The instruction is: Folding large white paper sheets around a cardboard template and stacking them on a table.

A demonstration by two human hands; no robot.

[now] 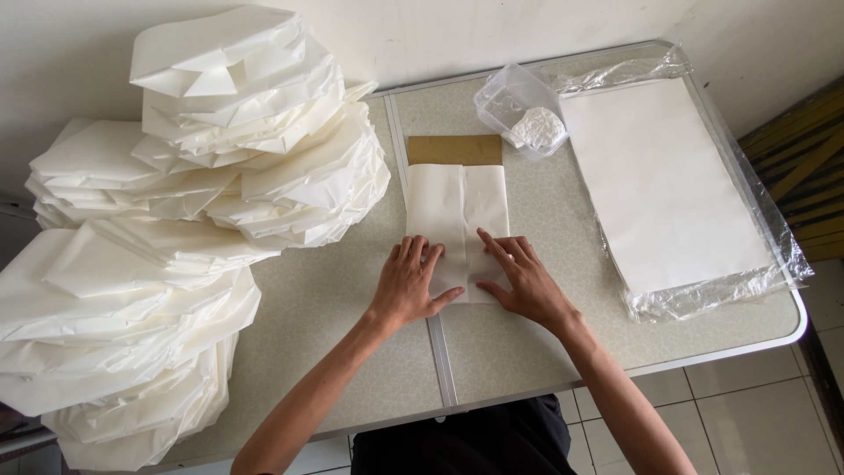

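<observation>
A folded white paper sheet (457,207) lies lengthwise at the middle of the table, its far end over a brown cardboard piece (454,149). My left hand (409,281) lies flat on the sheet's near left corner, fingers spread. My right hand (519,277) presses the near right part, index finger pointing along the centre fold. Neither hand grips anything; both rest on the paper.
Tall heaps of folded white paper bags (220,132) cover the table's left side and spill lower left (114,343). A stack of flat white sheets in clear plastic wrap (668,176) lies at right. A small clear tub with white paste (527,123) stands behind. The table edge (703,352) is near me.
</observation>
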